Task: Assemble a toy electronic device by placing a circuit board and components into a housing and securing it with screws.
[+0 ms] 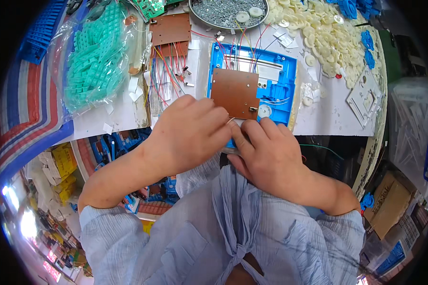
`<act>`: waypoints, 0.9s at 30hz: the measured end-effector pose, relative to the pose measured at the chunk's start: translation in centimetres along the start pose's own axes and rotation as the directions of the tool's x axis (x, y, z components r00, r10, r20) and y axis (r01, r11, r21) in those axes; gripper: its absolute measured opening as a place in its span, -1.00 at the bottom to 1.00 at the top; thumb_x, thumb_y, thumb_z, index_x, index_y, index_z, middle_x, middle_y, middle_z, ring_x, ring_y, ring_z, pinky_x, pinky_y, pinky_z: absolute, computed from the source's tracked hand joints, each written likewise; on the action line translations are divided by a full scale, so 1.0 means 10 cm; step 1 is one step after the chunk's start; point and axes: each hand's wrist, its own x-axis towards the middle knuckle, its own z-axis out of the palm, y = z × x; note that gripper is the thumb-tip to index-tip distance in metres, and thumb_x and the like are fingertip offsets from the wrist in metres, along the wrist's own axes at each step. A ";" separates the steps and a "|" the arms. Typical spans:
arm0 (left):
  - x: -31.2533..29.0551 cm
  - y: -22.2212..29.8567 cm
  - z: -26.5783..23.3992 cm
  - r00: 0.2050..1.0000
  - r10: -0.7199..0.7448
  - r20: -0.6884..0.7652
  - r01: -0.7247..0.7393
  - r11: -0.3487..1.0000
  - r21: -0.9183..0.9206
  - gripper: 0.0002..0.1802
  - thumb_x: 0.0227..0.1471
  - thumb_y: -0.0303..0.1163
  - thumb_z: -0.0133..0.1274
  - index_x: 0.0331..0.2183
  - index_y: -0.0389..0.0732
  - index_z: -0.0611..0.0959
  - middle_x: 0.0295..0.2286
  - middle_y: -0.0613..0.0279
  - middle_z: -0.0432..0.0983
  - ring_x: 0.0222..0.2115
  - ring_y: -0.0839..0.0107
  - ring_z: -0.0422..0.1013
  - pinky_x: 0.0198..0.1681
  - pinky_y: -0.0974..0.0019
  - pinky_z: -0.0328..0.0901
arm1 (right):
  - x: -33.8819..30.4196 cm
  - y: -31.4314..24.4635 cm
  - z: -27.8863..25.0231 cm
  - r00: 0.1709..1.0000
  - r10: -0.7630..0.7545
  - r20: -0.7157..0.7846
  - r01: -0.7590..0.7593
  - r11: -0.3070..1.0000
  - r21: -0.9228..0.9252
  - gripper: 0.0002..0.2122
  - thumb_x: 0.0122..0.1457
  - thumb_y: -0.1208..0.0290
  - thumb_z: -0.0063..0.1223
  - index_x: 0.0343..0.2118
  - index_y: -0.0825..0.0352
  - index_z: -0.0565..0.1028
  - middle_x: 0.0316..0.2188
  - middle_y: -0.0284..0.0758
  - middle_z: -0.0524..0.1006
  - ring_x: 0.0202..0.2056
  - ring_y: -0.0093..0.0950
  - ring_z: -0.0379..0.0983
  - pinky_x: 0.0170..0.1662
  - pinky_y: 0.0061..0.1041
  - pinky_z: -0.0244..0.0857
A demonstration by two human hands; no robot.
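Note:
A blue plastic casing (285, 71) lies open on the table in front of me, with a brown circuit board (235, 92) resting over its middle. Red, yellow and blue wires run from the board's far edge. My left hand (190, 126) is closed at the board's near left corner, its fingertips mostly hidden. A thin pale wire (231, 120) shows between the two hands, at the left fingertips. My right hand (271, 154) grips the casing's near edge, fingers bent over it and thumb below. Beside those fingers, a white round disc (264, 111) sits inside the casing.
More brown boards (171, 31) with wires lie at the far left, beside a clear bag of green plastic parts (95, 59). A round metal tray (209, 26) of screws stands at the back. Cream plastic discs (318, 33) are heaped far right, near a white plate (363, 99).

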 end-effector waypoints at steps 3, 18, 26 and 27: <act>-0.06 0.04 0.11 0.941 -0.287 -0.181 0.264 0.954 -0.142 -0.70 -0.21 -0.48 0.33 -0.33 -0.16 0.61 -0.34 0.27 0.49 -0.34 0.21 0.45 -0.29 0.18 0.31 | -0.01 -0.01 0.00 0.999 0.007 0.034 -0.006 1.000 -0.021 -0.43 -0.02 0.20 0.33 0.04 0.42 0.52 -0.27 -0.36 0.40 -0.22 -0.40 0.37 -0.28 -0.40 0.20; -0.27 0.16 0.26 0.684 -0.589 -0.430 0.393 0.794 -0.463 -0.80 -0.14 -0.59 0.20 -0.36 -0.25 0.58 -0.28 0.12 0.41 -0.34 0.26 0.40 -0.25 0.25 0.31 | -0.05 0.01 0.01 0.999 -0.025 0.025 0.026 0.999 -0.035 -0.40 -0.03 0.27 0.32 0.09 0.43 0.47 -0.29 -0.36 0.39 -0.25 -0.44 0.36 -0.29 -0.41 0.19; -0.52 0.46 0.26 0.802 -0.577 -0.154 0.487 0.780 -0.393 -0.85 -0.03 -0.56 0.25 -0.36 -0.25 0.60 -0.36 0.13 0.50 -0.34 0.22 0.43 -0.30 0.28 0.28 | -0.01 0.07 -0.06 0.997 -0.081 -0.013 0.081 0.996 0.042 -0.43 -0.01 0.36 0.32 0.10 0.41 0.47 -0.33 -0.31 0.44 -0.37 -0.39 0.42 -0.39 -0.39 0.32; -0.55 0.48 0.30 0.798 -0.585 -0.148 0.468 0.755 -0.459 -0.85 -0.03 -0.56 0.26 -0.37 -0.26 0.60 -0.36 0.11 0.51 -0.35 0.19 0.44 -0.31 0.26 0.29 | 0.00 0.09 -0.10 0.996 -0.092 -0.013 0.092 0.995 0.047 -0.44 -0.01 0.38 0.33 0.11 0.41 0.47 -0.30 -0.29 0.48 -0.38 -0.36 0.45 -0.38 -0.38 0.36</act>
